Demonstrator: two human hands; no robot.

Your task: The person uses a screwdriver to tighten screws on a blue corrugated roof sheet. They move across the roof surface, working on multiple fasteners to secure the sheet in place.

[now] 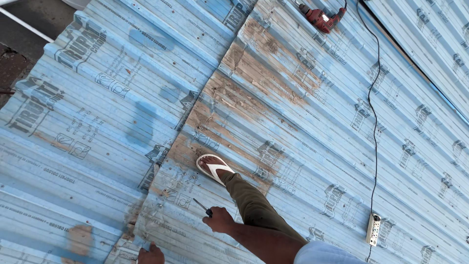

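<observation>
I am on blue corrugated metal roofing sheets (303,146) with printed markings and rusty brown patches. My right hand (220,218) is closed around a small dark-handled tool (201,206), its thin metal tip pointing up-left just above the sheet. At the bottom edge of the view, my left hand (150,255) rests on the lower sheet edge at the overlap seam; only its top shows. Just beyond my right hand, my foot in a white flip-flop (214,168) stands on the sheet, with an olive trouser leg (251,205).
A red power drill (320,18) lies at the top of the sheets. Its black cable (373,122) runs down to a white power strip (373,229) at the lower right. Dark ground (29,19) shows past the sheets' upper-left edge.
</observation>
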